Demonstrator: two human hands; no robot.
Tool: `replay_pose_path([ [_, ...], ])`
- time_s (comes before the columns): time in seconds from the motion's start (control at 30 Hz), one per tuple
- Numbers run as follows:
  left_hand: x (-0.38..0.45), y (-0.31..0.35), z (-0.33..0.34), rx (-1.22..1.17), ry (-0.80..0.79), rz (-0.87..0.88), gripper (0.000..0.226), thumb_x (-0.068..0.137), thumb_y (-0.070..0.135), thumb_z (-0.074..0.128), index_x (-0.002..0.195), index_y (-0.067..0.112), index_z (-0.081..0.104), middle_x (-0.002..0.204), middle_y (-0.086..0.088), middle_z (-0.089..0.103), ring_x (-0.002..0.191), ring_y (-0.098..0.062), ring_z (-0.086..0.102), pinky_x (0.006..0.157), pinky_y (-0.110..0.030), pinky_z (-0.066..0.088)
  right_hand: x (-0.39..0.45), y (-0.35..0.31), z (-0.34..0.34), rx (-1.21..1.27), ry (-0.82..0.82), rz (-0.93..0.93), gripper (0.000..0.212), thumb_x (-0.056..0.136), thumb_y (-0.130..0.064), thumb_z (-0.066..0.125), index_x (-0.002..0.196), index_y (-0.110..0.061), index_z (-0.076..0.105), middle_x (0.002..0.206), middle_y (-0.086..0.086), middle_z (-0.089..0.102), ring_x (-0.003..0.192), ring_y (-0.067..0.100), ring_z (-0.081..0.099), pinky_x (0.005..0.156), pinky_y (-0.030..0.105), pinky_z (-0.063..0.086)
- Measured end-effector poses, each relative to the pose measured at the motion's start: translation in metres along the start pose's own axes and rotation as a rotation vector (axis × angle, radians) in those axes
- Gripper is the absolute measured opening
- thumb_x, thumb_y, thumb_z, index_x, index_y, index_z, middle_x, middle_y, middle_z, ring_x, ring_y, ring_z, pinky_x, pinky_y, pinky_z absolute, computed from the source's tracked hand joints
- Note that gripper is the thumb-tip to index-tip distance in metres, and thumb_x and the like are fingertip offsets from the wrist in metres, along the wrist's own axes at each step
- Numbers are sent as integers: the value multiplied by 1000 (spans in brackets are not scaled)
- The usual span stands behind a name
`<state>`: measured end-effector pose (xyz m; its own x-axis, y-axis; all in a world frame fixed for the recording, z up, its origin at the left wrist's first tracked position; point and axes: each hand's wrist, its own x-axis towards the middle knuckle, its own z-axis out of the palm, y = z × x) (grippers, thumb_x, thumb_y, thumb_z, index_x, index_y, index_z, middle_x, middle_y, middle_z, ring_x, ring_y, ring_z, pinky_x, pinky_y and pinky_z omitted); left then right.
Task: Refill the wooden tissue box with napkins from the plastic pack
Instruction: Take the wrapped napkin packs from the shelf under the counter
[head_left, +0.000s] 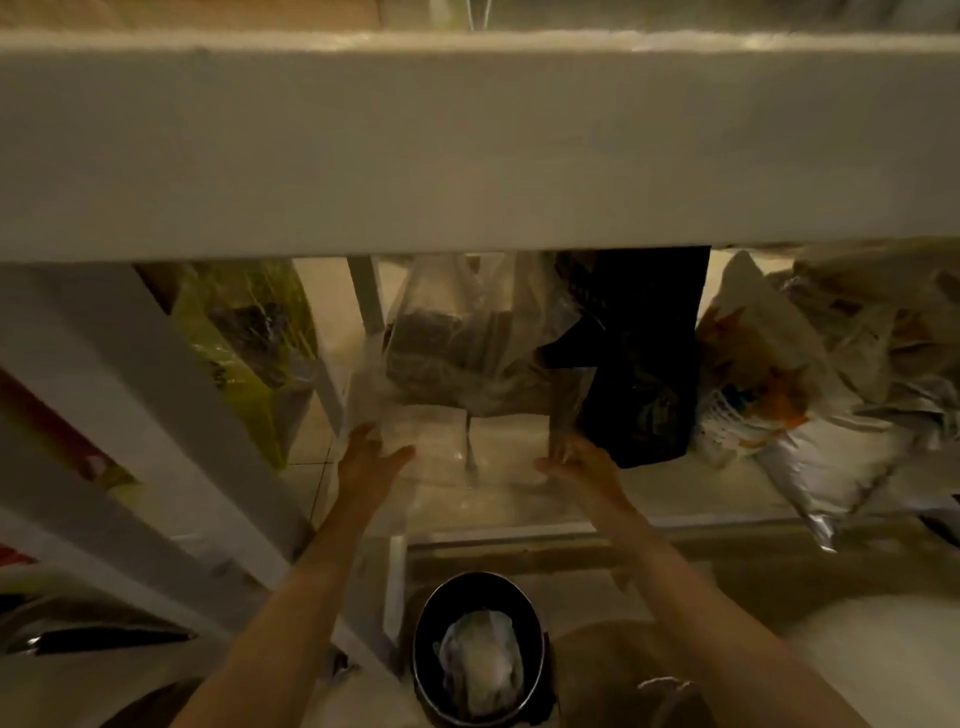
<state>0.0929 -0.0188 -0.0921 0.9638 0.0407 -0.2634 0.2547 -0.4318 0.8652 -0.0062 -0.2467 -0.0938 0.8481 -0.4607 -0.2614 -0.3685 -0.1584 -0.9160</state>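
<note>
Both hands reach under the white shelf to a clear plastic pack of napkins on the low shelf. The left hand lies against the pack's left end, thumb spread toward its top face. The right hand is at the right end; whether its fingers curl on the film cannot be told. The pack lies directly between the hands, long axis running left to right, both hands equally near. The wooden tissue box is not in view. The pack's far side is hidden under another clear bag; a black bag crowds the right hand. A pot stands near.
</note>
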Motion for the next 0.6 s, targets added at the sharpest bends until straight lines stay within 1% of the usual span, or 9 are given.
replay_pose_path([
  [0.07,-6,2,-2,116,-6,-4,65,67,33,75,121,3,53,121,-17,60,113,-33,54,90,-31,41,0,1,-1,27,16,-1,21,75,-7,72,88,4,61,79,6,56,81,20,54,65,18,44],
  [0.17,-23,10,-8,198,-24,27,21,77,26,70,84,6,66,89,-17,65,94,-29,61,72,-28,39,-10,-7,-10,60,-7,-26,10,77,-7,71,84,-9,64,77,0,58,77,14,55,68,19,48],
  [0.23,-36,15,-12,156,-29,39,19,75,22,72,63,12,61,68,-11,62,74,-27,60,64,-27,45,-19,-14,-19,62,-32,-36,12,77,-7,70,74,-15,63,79,-2,60,76,12,57,68,18,49],
  [0.27,-43,19,-14,142,-33,41,24,75,19,72,58,12,57,61,-7,58,63,-23,58,56,-18,44,-24,-16,-24,53,-27,-47,15,78,-6,70,70,-16,62,79,-2,61,76,12,57,66,13,47],
  [0.3,-51,24,-16,126,-37,46,25,75,16,73,58,9,55,57,-3,55,54,-15,55,46,-9,40,-29,-18,-29,42,-21,-48,13,78,-4,70,70,-13,63,81,0,62,77,12,58,65,11,45],
  [0.37,-68,32,-23,44,-77,35,17,74,9,73,67,6,57,57,-4,54,42,-4,55,40,-5,38,-41,-23,-41,65,-27,-33,6,77,-1,70,83,-1,68,85,6,63,83,17,59,71,18,46],
  [0.4,-76,34,-27,17,-109,32,15,73,7,73,69,10,58,59,-7,56,40,-2,55,39,-4,38,-48,-26,-47,88,-31,-4,12,77,1,69,89,4,67,83,7,64,83,19,59,71,20,47],
  [0.5,-105,45,-37,-54,-194,29,19,72,2,73,79,16,61,69,-8,60,55,-13,58,43,-9,43,-77,-41,-68,102,-71,44,13,76,7,69,87,-1,68,75,-2,63,69,7,61,59,5,47],
  [0.6,-135,56,-51,-56,-257,19,29,72,-3,73,98,3,61,87,-11,63,76,-25,60,63,-26,52,-114,-54,-93,54,-124,8,22,76,4,69,97,6,66,80,-3,65,63,-8,64,57,2,45],
])
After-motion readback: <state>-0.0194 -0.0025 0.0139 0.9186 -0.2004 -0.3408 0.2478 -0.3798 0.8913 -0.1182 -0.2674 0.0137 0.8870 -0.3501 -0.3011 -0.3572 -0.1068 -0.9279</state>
